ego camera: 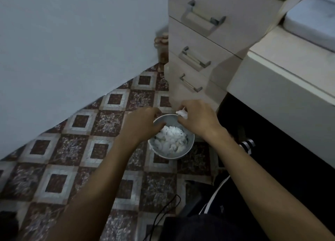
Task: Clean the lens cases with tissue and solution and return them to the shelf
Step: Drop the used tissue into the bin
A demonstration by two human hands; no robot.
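my right hand pinches a crumpled white tissue at the far rim of a small round grey bin on the patterned tile floor. my left hand hangs over the bin's left edge, fingers curled; i cannot tell if it holds anything. more white tissues fill the bin, just near a drawer unit. no lens case shows.

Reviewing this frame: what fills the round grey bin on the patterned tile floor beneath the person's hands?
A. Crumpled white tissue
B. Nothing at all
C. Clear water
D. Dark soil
A. The round grey bin holds a heap of crumpled white tissue, and the right hand pinches another white scrap over its rim, with the left hand alongside.
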